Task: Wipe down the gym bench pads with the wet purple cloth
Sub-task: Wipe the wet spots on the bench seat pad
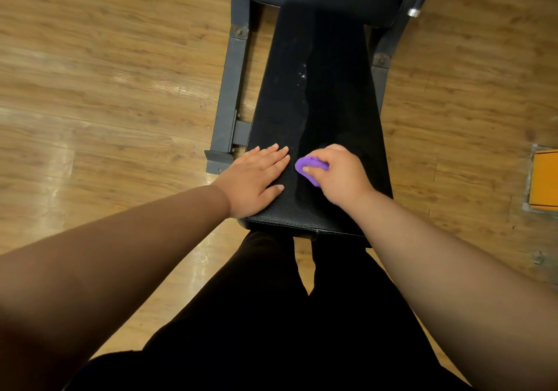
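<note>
The light is warm and fairly bright, and it comes from above. The glossy brown wooden plank floor carries pale glare patches on the left side. The long black leather bench pad is very dark, with only a faint wet shine along its middle. The small purple cloth looks sharp and vivid. The bare left forearm is in shadow. Both it and the right forearm look soft and stretched near the lower corners. The floor planks curve at the edges.
</note>
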`<state>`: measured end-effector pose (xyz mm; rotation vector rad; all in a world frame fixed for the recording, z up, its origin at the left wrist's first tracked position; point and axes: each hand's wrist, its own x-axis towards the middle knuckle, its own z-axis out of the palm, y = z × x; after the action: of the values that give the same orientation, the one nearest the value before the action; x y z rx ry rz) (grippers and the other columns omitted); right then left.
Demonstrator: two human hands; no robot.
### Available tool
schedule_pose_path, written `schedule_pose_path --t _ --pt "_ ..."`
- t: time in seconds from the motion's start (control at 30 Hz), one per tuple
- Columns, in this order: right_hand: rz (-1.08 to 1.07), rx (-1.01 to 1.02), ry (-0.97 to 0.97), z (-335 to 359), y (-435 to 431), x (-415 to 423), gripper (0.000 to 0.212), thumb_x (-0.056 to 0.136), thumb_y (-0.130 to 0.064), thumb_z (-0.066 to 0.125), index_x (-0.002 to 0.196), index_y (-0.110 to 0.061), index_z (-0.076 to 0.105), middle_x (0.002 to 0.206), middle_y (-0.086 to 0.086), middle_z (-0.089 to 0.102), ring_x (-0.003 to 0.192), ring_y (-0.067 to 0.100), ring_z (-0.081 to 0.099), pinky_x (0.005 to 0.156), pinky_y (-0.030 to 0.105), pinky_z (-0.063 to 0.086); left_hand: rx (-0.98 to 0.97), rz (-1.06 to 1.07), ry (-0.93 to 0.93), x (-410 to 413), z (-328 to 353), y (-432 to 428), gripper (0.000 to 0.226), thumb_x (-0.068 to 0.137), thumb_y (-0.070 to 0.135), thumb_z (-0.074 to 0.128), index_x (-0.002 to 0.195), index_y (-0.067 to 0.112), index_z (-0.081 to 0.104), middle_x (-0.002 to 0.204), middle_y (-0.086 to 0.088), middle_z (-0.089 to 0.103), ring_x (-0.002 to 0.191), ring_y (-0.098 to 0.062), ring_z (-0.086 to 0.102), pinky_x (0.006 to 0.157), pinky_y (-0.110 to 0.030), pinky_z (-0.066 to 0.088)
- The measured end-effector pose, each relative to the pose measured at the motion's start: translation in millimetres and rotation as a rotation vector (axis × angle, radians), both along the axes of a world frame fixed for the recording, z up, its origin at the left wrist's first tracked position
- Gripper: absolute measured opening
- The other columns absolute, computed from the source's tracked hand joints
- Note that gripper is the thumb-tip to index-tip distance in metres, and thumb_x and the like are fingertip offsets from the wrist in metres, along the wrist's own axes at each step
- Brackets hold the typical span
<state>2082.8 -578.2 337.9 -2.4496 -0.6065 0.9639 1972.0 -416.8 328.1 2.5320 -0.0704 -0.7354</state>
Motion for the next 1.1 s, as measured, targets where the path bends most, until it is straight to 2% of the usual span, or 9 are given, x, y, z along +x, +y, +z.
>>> schedule_pose_path --t 0.17,0.27,0.33,0.4,0.57,0.73,0.83,0.97,1.1 --pt "0.126 0.113 0.127 29.9 -35.8 -28.8 0.022 0.09 -0.016 0.065 0.109 -0.025 0.072 0.098 -0.008 0.056 0.089 0.002 0.053 0.073 0.001 0.037 -0.005 0.011 -0.003 0.0 0.1 0.3 0.06 0.104 0.037 0.031 0.155 0.015 0.008 0.163 -0.001 0.001 0.149 -0.014 -0.005 0.114 -0.025 -0.012" --pt "0.176 0.072 0.14 25.5 -31.9 -18.7 0.023 0.09 -0.018 0.065 0.111 -0.023 0.071 0.105 -0.004 0.058 0.093 0.006 0.054 0.078 0.01 0.041 -0.007 0.008 0.001 0.1 -0.1 -0.2 0.06 0.104 0.037 0.031 0.155 0.015 0.007 0.163 -0.001 0.001 0.149 -0.014 -0.005 0.115 -0.026 -0.011" --pt "0.115 0.025 0.079 13.2 -16.1 -4.1 0.022 0.09 -0.019 0.065 0.112 -0.019 0.071 0.107 0.001 0.057 0.097 0.014 0.054 0.081 0.021 0.04 -0.019 0.005 -0.004 -0.2 -0.2 0.6 0.059 0.104 0.036 0.031 0.154 0.015 0.009 0.163 -0.001 0.003 0.149 -0.014 -0.004 0.115 -0.025 -0.011" --pt "-0.001 -0.024 0.03 5.8 -2.0 5.2 0.021 0.091 -0.02 0.064 0.11 -0.016 0.071 0.106 0.002 0.056 0.099 0.019 0.055 0.079 0.022 0.038 -0.044 0.008 -0.014 -3.7 0.5 0.6 0.058 0.103 0.038 0.027 0.154 0.014 0.013 0.163 -0.002 0.006 0.15 -0.015 -0.002 0.114 -0.024 -0.011" --pt "0.06 0.059 0.154 30.9 -25.8 -24.7 0.019 0.09 -0.018 0.065 0.107 -0.025 0.071 0.095 -0.011 0.054 0.085 0.002 0.053 0.07 -0.001 0.037 -0.04 0.009 -0.02 -15.8 5.1 -2.0 0.063 0.099 0.042 0.022 0.154 0.014 0.012 0.162 -0.002 0.006 0.15 -0.015 -0.001 0.113 -0.023 -0.012" --pt "0.176 0.056 0.16 34.0 -36.1 -25.6 0.021 0.09 -0.02 0.066 0.11 -0.024 0.071 0.101 -0.011 0.056 0.093 0.006 0.054 0.078 0.011 0.04 -0.004 0.011 -0.034 -16.6 6.5 -5.2 0.061 0.1 0.04 0.02 0.154 0.012 0.013 0.162 -0.004 0.008 0.15 -0.018 0.001 0.113 -0.025 -0.011" --pt "0.061 0.007 0.083 22.7 -20.9 -9.4 0.022 0.091 -0.022 0.065 0.111 -0.017 0.071 0.105 -0.002 0.058 0.096 0.015 0.056 0.083 0.023 0.046 0.007 0.018 -0.028 -16.1 9.0 -8.1 0.065 0.096 0.04 0.015 0.154 0.012 0.014 0.162 -0.004 0.01 0.15 -0.017 0.003 0.114 -0.025 -0.009" --pt "0.072 0.087 0.142 36.7 -33.3 -26.4 0.019 0.091 -0.015 0.063 0.107 -0.021 0.072 0.096 -0.008 0.054 0.082 0.004 0.053 0.07 0.002 0.039 0.007 0.06 -0.035 -15.9 10.0 -10.7 0.056 0.103 0.036 0.019 0.154 0.013 0.016 0.162 -0.002 0.011 0.15 -0.016 0.004 0.114 -0.024 -0.008" --pt "0.178 0.126 0.16 46.1 -57.3 -43.4 0.019 0.092 -0.014 0.061 0.107 -0.017 0.072 0.102 -0.001 0.06 0.091 0.01 0.057 0.077 0.014 0.044 0.023 0.082 -0.013 -16.3 12.8 -15.1 0.053 0.105 0.031 0.026 0.154 0.015 0.015 0.162 -0.001 0.01 0.149 -0.014 0.003 0.116 -0.024 -0.006"
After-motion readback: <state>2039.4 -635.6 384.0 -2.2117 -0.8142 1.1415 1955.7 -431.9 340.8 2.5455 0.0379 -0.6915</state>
